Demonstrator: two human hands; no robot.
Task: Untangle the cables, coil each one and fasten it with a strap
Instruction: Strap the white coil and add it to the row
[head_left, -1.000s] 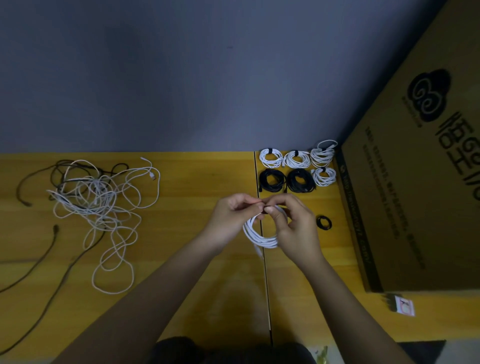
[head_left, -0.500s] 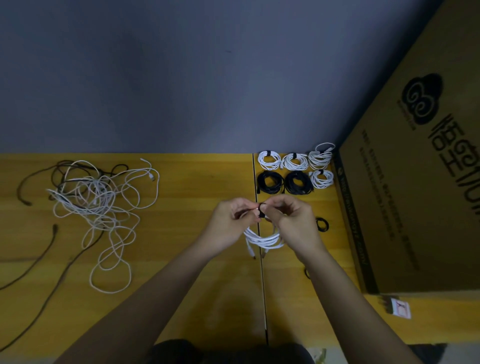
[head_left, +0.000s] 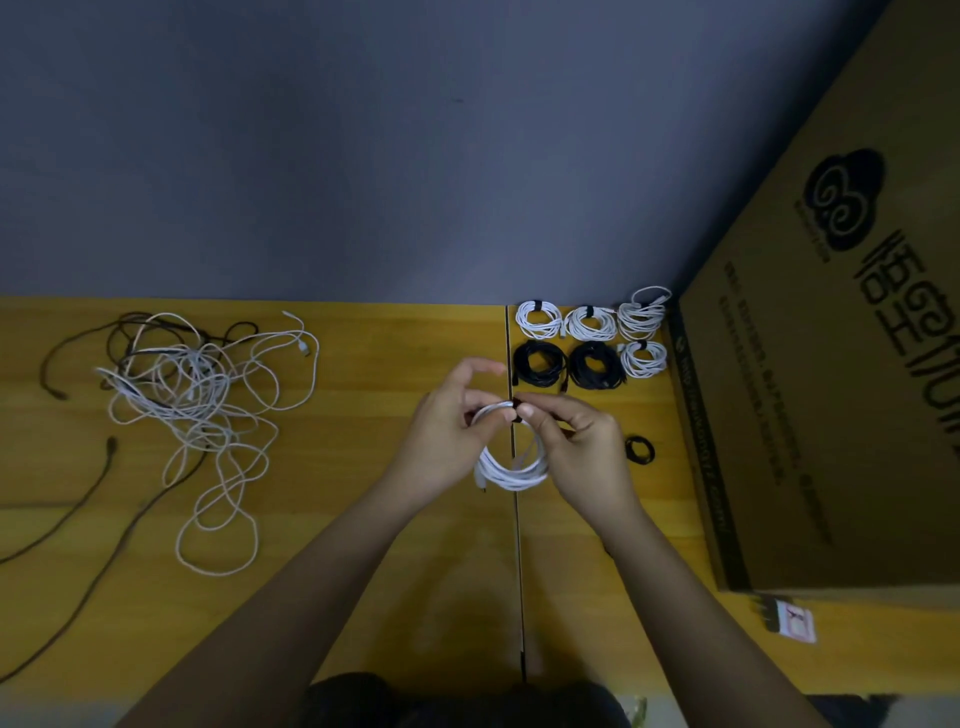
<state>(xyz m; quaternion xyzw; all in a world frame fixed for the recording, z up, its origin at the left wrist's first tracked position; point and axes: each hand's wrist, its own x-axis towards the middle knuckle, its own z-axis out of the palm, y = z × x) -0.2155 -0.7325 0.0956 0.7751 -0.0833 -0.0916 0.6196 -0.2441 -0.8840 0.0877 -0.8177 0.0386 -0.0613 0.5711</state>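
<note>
Head-worn view, steeply down, close

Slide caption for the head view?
Both hands strap a white cable coil; six finished coils behind, tangle left.

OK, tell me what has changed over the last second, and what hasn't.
Little moved. The left hand has lifted its fingers while its thumb keeps hold of the white coil; the right hand keeps pinching the black strap at the coil's top. The coil hangs lower and rounder. The tangled cables, the six finished coils and the cardboard box stayed put.
</note>
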